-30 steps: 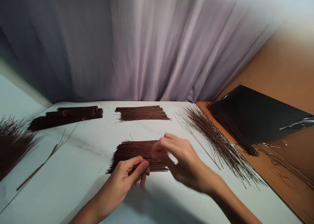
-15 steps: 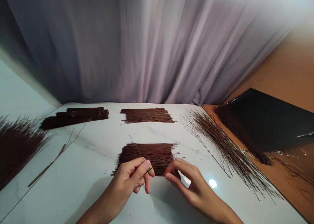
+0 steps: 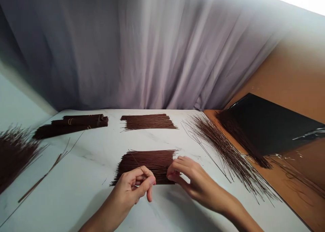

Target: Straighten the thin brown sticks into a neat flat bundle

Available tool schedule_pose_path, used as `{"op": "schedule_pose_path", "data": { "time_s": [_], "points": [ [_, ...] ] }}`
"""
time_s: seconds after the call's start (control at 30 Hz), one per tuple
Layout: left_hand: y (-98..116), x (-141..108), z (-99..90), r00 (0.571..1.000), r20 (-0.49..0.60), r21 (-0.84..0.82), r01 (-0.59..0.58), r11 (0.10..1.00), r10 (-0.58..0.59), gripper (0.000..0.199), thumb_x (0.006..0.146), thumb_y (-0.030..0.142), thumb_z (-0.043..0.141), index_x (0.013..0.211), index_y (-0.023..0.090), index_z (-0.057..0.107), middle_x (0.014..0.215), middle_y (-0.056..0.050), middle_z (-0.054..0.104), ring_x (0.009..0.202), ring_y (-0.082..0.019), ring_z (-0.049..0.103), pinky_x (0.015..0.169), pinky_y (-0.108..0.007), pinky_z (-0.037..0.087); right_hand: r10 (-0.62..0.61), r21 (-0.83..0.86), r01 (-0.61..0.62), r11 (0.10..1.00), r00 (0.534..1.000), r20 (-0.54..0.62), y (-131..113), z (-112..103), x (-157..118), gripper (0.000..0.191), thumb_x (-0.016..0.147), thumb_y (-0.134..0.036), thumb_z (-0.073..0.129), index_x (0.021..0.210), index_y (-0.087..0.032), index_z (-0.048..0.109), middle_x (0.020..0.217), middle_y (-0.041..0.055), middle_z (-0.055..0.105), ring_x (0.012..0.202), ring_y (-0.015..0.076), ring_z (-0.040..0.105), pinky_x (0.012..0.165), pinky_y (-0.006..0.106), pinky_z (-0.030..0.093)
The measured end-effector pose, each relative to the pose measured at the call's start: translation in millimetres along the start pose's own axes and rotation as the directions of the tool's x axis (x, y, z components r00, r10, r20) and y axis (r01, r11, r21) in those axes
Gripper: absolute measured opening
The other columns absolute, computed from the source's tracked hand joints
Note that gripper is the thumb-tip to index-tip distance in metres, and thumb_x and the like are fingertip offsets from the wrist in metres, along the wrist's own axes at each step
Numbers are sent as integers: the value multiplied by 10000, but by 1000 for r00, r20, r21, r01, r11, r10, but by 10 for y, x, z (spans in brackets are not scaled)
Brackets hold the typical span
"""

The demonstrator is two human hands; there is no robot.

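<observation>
Dark brown thin sticks lie side by side in a near pile (image 3: 149,161) on the white marbled table. My left hand (image 3: 138,184) is closed over the pile's front left part, thumb against the fingers, with a thin stick poking out up and to the left. At the pile's right end, my right hand (image 3: 185,174) has its fingertips pinched together over the sticks; what they grip is too small to make out. Farther back lies a second flat pile of sticks (image 3: 149,122).
Dark bundles tied with bands (image 3: 81,122) lie at the back left. A large stick heap (image 3: 15,157) fills the left edge, near a few loose sticks (image 3: 45,174). On the right are a spread bundle (image 3: 228,150) and a black sheet (image 3: 266,123).
My right hand has moved slightly up and left, over the near pile's right end. The fingers of my left hand have curled in more. The whole view has shifted a little.
</observation>
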State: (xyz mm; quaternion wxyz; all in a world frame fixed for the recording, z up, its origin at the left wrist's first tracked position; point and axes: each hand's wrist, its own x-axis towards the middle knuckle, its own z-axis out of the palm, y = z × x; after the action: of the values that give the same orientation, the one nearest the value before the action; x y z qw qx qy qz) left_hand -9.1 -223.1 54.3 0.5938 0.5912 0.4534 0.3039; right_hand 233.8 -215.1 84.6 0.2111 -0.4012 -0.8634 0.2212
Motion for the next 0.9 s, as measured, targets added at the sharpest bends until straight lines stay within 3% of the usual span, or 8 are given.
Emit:
{"op": "schedule_pose_path", "data": {
  "time_s": [0.17,0.37,0.43,0.57,0.63,0.7,0.8,0.9],
  "points": [
    [69,12,-15,998,47,-4,30,1000,-30,325,949,487,574,826,187,598,630,9,630,548,-109,319,497,-218,264,-75,-201,92,975,993,89,38,-269,173,179,1006,-87,518,894,-209,585,880,-3,645,817,159,532,811,325,367],
    [19,111,-58,998,52,-55,27,998,-25,321,951,482,579,832,184,585,625,16,627,526,-99,280,480,-211,231,-87,-187,96,978,995,53,17,-336,239,143,1025,-155,534,928,-205,626,900,10,671,849,171,553,829,333,413],
    [-3,132,-40,998,51,-50,31,998,-28,333,942,496,590,818,186,587,611,15,623,517,-101,298,474,-215,230,-109,-192,113,975,994,31,-90,-340,274,156,1044,-185,509,1111,-234,642,1054,29,685,979,190,566,887,343,435],
    [-5,143,43,999,39,-17,-7,1000,7,392,895,543,645,748,183,593,564,11,612,518,-114,418,517,-233,293,-305,-366,310,877,950,74,-344,-283,487,483,1020,-258,579,1479,-330,447,1485,34,510,1307,256,450,1040,393,418],
    [-4,138,64,999,32,-14,-27,1000,27,425,870,577,659,725,182,595,549,8,606,530,-126,462,528,-236,315,-377,-458,398,795,915,141,-359,-240,608,444,993,-277,624,1423,-274,516,1490,54,504,1318,272,443,1066,407,409],
    [-17,135,47,999,32,-1,-5,1000,5,448,856,610,654,721,186,596,547,3,603,527,-132,454,493,-229,307,-391,-531,411,741,907,157,-269,-207,660,242,998,-240,605,1236,-211,638,1386,80,577,1244,265,485,1035,406,426],
    [-70,145,-24,999,26,-12,41,999,-41,430,870,608,636,767,192,599,552,10,604,489,-111,354,440,-211,250,-356,-562,318,763,933,45,-47,-147,568,133,973,-172,621,1074,-226,690,1257,72,611,1147,256,491,994,422,424],
    [-123,160,-81,1000,4,-48,12,999,-12,361,909,542,621,815,194,599,579,20,622,488,-98,299,446,-198,232,-269,-515,113,850,933,-239,116,-4,385,237,907,-88,663,1016,-289,725,1200,72,567,1092,275,450,955,466,400]
  ]
}}
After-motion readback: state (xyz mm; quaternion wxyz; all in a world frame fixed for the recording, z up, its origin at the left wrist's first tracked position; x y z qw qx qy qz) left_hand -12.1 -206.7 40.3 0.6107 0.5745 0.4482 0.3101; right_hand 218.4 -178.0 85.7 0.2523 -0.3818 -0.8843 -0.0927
